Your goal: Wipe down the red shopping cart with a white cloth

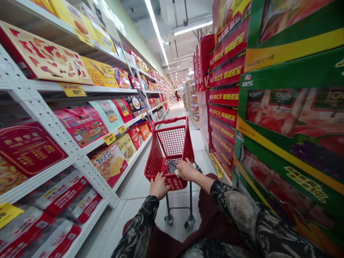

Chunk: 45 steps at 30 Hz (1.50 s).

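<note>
A red plastic shopping cart [172,143] on a grey metal wheeled frame stands right in front of me, in the aisle. My left hand [159,186] has its fingers curled over the near rim of the cart's basket. Over the near right corner of the basket is my right hand [186,170], closed with a small whitish thing [177,173] at its fingers, too small to name. A flat dark grey object [172,167] lies inside the basket, partly hidden behind that hand.
White perforated shelving [99,145] with boxed snacks and yellow price tags lines the left side. Stacked red drink cartons [227,75] and large green juice boxes [279,79] rise close on the right. The tiled floor [134,211] runs between them, with a person far down the aisle.
</note>
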Each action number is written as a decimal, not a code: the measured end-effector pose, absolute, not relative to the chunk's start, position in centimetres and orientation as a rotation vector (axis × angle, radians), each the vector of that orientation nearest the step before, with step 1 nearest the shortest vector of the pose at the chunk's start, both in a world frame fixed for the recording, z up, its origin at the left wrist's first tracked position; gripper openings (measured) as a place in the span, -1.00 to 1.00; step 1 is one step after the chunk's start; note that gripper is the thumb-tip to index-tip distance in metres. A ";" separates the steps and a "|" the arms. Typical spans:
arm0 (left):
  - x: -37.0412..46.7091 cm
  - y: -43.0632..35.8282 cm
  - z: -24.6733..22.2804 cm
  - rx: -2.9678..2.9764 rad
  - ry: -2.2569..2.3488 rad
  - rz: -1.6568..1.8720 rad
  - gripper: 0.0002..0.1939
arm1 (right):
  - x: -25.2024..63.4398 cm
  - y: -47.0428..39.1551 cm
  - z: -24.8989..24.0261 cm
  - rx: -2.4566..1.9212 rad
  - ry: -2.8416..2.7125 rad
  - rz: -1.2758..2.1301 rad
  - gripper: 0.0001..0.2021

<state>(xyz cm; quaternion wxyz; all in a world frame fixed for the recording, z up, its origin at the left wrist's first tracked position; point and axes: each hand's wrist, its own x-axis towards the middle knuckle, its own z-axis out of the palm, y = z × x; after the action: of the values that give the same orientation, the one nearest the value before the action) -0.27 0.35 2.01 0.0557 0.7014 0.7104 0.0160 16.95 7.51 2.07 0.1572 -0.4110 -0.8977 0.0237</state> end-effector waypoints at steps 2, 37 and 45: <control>-0.2 0.5 1.9 2.107 2.193 0.042 -0.70 | 17.1 7.2 1.9 -1.240 -2.549 0.056 -0.81; -1.5 -1.2 -1.2 2.150 2.175 0.208 -0.29 | 12.7 4.9 0.2 -1.176 -2.554 0.028 -0.81; -5.0 -0.8 -1.0 1.713 2.555 0.441 -0.34 | 15.1 5.3 0.0 -1.217 -2.493 0.077 -0.74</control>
<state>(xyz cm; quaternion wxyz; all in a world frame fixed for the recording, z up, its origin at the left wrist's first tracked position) -4.98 -0.80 -1.03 0.0171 0.5511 0.8221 0.1419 15.06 5.26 0.03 0.1823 -0.4312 -0.8832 0.0272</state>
